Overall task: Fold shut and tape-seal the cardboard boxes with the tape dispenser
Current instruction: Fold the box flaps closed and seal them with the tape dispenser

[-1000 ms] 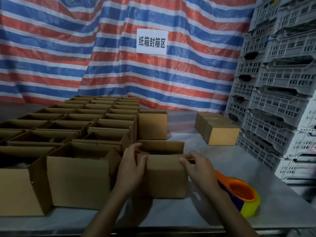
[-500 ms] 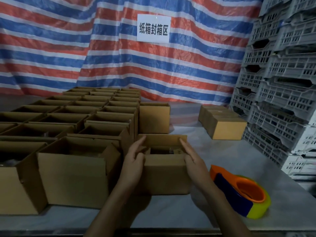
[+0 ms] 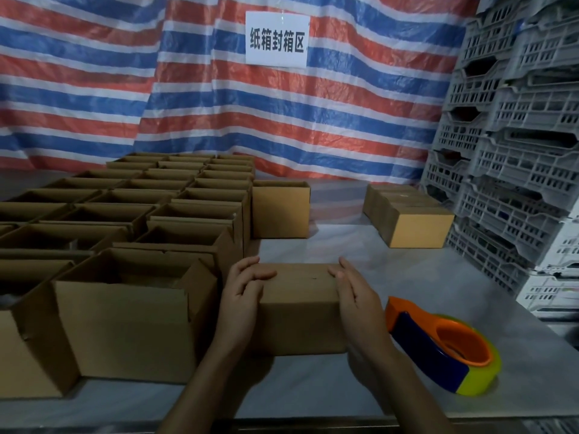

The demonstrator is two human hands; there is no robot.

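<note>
While its flaps lie shut, the cardboard box (image 3: 300, 321) sits at 6 o'clock, long axis running 9 to 3. Left hand (image 3: 241, 296) and right hand (image 3: 357, 296) press its ends, fingers straight — tape dispenser (image 3: 438, 352) at 4 o'clock.

small brown cardboard box (image 3: 300, 308), flaps folded shut, orange-blue tape dispenser (image 3: 438, 346) just right

There are one orange-blue-yellow plastic tape dispenser (image 3: 438, 349), one white sign (image 3: 277, 39), roughly five shut brown cardboard boxes (image 3: 300, 311) and roughly twenty open cardboard boxes (image 3: 125, 327).
</note>
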